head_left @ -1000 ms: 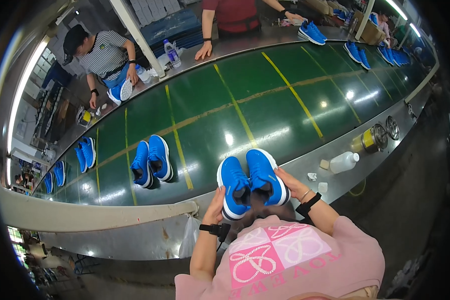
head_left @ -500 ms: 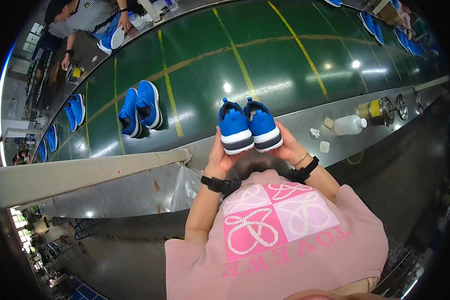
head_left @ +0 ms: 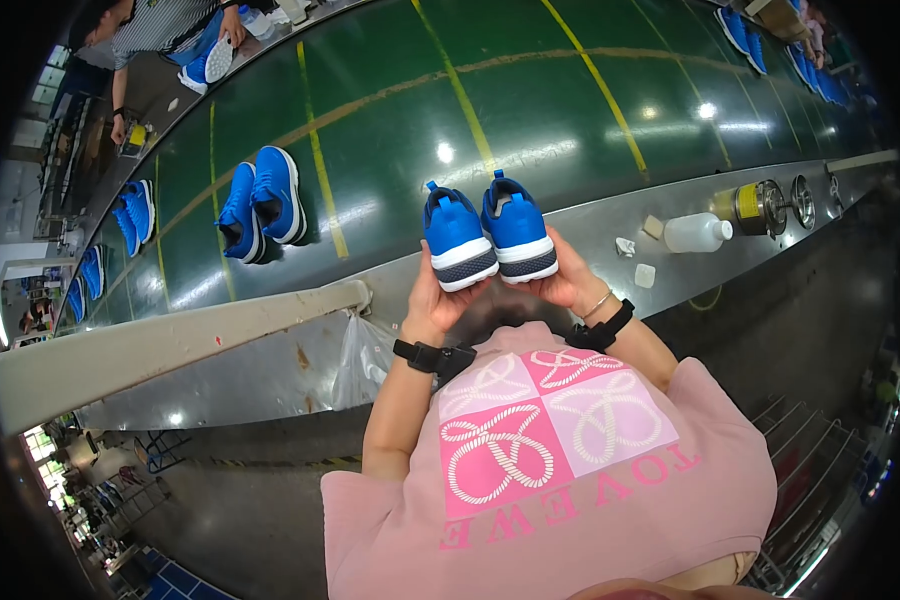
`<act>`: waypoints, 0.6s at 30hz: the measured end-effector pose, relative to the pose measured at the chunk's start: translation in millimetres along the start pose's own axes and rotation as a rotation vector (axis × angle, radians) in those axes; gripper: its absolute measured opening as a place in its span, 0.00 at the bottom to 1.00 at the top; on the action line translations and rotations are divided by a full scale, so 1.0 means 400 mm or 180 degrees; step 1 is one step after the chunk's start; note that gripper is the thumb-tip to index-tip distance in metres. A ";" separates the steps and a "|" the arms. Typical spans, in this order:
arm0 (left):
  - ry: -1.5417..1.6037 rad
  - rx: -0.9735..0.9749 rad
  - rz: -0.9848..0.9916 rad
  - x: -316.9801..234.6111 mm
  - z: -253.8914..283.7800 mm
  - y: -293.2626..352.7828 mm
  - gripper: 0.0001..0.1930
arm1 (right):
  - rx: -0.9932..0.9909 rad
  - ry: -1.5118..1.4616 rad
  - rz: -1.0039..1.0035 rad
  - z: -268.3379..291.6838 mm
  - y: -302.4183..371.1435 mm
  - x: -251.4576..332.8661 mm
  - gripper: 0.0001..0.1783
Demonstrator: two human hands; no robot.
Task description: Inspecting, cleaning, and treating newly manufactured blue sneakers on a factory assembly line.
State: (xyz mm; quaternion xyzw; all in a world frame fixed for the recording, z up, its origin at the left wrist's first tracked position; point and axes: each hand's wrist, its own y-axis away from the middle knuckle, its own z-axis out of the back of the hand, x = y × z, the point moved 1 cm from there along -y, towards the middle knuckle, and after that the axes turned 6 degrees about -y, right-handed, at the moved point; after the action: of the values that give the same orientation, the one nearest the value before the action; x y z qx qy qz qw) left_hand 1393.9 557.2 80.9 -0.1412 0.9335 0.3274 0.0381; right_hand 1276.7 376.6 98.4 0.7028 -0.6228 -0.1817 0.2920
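A pair of blue sneakers with white and dark soles is held up in front of me at the edge of the green conveyor belt, heels facing me. My left hand (head_left: 434, 302) is closed round the left sneaker (head_left: 454, 228) from its outer side and below. My right hand (head_left: 574, 277) grips the right sneaker (head_left: 519, 222) the same way. The sneakers touch or nearly touch at their heels, the left one slightly tilted. Their toes are hidden behind the heels, and some of my fingers are out of sight under the soles.
On the green belt (head_left: 390, 140) stands another blue pair (head_left: 276, 195) to the left, with more beyond. A white bottle (head_left: 697, 233) and a metal pot (head_left: 760, 208) stand on the metal ledge at right. A pale rail (head_left: 190, 335) crosses at left. A co-worker (head_left: 160, 30) holds a shoe at far left.
Both sneakers have tilted a little in my hands, and their heel soles show at a different angle. The whole view has shifted slightly. My grip stays the same.
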 end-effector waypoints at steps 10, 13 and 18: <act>-0.0057 0.0028 0.0017 -0.003 0.008 0.005 0.34 | 0.0016 0.0055 0.0020 -0.002 -0.008 -0.004 0.29; -0.0089 -0.0039 0.0024 -0.004 0.007 0.008 0.34 | 0.0050 0.0068 -0.0011 0.005 -0.010 -0.002 0.30; -0.0385 0.0077 -0.0002 -0.004 0.025 0.010 0.32 | 0.0133 0.0200 -0.0146 0.046 -0.031 -0.005 0.30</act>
State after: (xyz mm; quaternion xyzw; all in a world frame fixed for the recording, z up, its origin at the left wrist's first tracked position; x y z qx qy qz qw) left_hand 1394.1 566.7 75.5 -0.1209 0.9334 0.3240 0.0963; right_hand 1274.6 375.7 76.1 0.7281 -0.6007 -0.1531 0.2924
